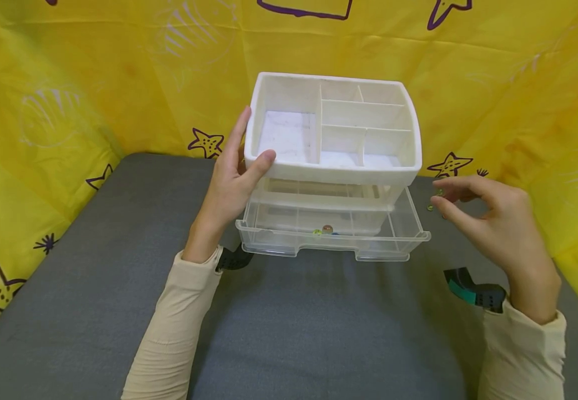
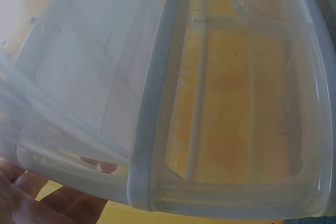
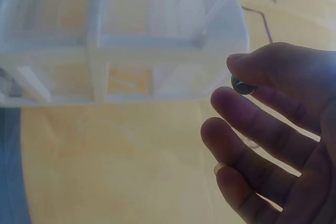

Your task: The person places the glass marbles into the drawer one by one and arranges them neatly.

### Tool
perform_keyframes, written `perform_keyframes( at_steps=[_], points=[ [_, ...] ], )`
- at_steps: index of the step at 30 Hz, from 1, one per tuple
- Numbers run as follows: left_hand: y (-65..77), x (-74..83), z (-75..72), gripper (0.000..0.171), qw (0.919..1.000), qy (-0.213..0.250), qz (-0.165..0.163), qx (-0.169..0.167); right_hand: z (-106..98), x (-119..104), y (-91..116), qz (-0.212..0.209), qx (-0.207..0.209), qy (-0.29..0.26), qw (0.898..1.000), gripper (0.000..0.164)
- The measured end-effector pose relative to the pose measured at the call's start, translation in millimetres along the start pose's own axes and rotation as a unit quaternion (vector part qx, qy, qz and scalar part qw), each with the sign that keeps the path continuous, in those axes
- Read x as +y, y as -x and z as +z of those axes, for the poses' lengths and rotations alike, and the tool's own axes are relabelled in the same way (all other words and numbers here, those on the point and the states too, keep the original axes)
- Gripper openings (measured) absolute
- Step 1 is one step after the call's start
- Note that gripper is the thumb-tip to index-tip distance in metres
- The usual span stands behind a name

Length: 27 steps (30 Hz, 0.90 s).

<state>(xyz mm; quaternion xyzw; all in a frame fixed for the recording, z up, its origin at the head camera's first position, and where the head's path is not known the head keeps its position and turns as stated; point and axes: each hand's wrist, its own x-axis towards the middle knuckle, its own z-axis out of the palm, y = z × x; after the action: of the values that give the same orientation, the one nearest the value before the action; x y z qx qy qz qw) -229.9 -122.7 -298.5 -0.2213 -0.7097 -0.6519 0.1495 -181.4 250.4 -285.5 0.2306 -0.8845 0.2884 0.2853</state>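
Note:
A white plastic drawer organizer (image 1: 338, 175) stands on the grey table, its clear lower drawer (image 1: 333, 244) pulled out toward me. My left hand (image 1: 229, 178) grips the organizer's left side, thumb over the front rim of the top tray. Inside the drawer lie a brown marble (image 1: 327, 228) and a greenish one (image 1: 317, 232), with a bit of blue beside them. To the right of the organizer, my right hand (image 1: 498, 216) pinches a small dark green marble (image 3: 242, 85) between thumb and forefinger, its other fingers spread loosely.
Another small green marble (image 1: 430, 208) shows just below the right fingertips, right of the drawer. Dividers (image 1: 366, 129) split the top tray into several compartments. A yellow patterned cloth (image 1: 144, 72) surrounds the back and sides of the grey table (image 1: 318, 328).

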Motion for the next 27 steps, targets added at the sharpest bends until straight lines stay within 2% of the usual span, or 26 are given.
perform_keyframes(
  at_steps=[4, 11, 17, 27],
  points=[
    [0.2, 0.2, 0.0, 0.075, 1.0, 0.0, -0.004, 0.001, 0.0, -6.9, 0.3, -0.023, 0.007, 0.01, 1.0, 0.035],
    [-0.2, 0.4, 0.0, 0.075, 1.0, -0.003, -0.004, 0.003, 0.5, -19.0, 1.4, -0.058, 0.015, 0.006, 0.998, 0.021],
    [-0.3, -0.2, -0.4, 0.075, 1.0, -0.005, -0.003, 0.004, 3.9, -30.4, 0.4, -0.085, 0.023, -0.017, 0.996, 0.058],
    [-0.1, -0.6, -0.4, 0.075, 1.0, -0.004, 0.002, 0.002, 15.8, -44.7, -1.5, -0.137, 0.006, -0.028, 0.99, 0.052]
  ],
)
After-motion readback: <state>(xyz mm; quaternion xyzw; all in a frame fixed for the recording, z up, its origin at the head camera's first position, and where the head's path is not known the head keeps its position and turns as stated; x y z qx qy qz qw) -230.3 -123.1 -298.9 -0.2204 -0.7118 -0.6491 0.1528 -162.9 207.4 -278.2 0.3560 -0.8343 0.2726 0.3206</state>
